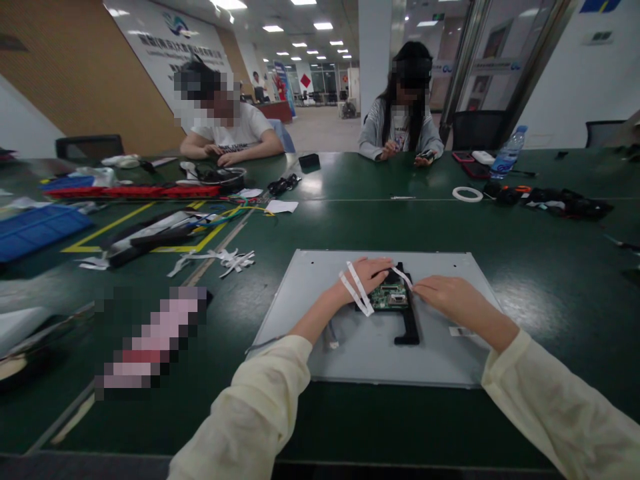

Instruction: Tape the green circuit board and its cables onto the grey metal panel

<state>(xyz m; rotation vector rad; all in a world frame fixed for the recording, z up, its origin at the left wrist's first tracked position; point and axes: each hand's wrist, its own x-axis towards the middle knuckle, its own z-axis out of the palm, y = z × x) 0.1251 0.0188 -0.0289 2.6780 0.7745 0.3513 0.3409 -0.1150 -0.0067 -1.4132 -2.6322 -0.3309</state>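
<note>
A green circuit board (391, 297) sits in a black bracket (411, 327) on a grey panel (295, 293). My left hand (367, 275) lies over the board's left and far side, its fingers stretched out; the fingertips are partly hidden. Two white tape strips (361, 293) hang across the back of that hand. Between my hands a short strip of white tape (401, 275) runs from near the left fingertips over the bracket. My right hand (445, 293) pinches the strip's near end at the bracket's right side.
White strip scraps (235, 262) lie left of the panel, near a pixelated pink object (160, 340). Farther back are a tape roll (467, 194), a water bottle (509, 153), black cables (284, 184) and a blue tray (40, 230). Two people sit across the green table (350, 223).
</note>
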